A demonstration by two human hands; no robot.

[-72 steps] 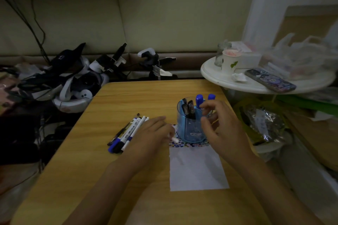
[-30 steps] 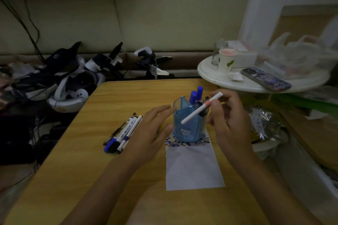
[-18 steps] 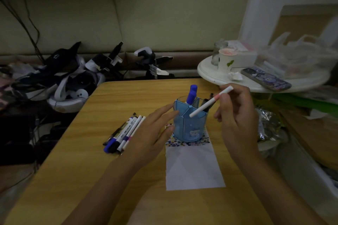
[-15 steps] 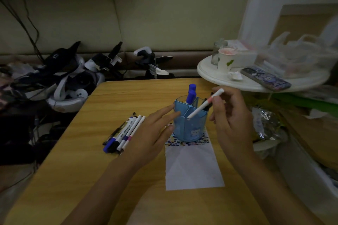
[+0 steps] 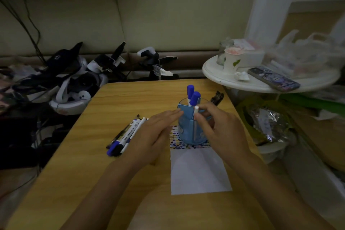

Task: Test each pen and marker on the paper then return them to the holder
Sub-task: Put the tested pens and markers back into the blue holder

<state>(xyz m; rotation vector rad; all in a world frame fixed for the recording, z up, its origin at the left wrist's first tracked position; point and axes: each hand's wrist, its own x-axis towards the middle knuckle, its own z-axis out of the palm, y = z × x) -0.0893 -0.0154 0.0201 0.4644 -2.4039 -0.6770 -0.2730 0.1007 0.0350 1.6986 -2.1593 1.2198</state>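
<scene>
Right hand (image 5: 222, 130) seats slim white pen (image 5: 195, 123) into translucent blue plastic holder (image 5: 186, 127).
Right grip pinches pen top; left hand (image 5: 151, 136) flat, fingers straight against holder. 2 blue-capped markers (image 5: 193, 97) inside; loose pens (image 5: 125, 136) on wooden surface (image 5: 74, 164) likely untested; white paper (image 5: 197, 172) mostly blank.

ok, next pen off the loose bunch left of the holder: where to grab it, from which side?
Take the outermost white pen mid-barrel, pinching from above. The pens lie flat on the table, packed side by side, so only tops and the outer edge are free. Left hand is nearest.
</scene>
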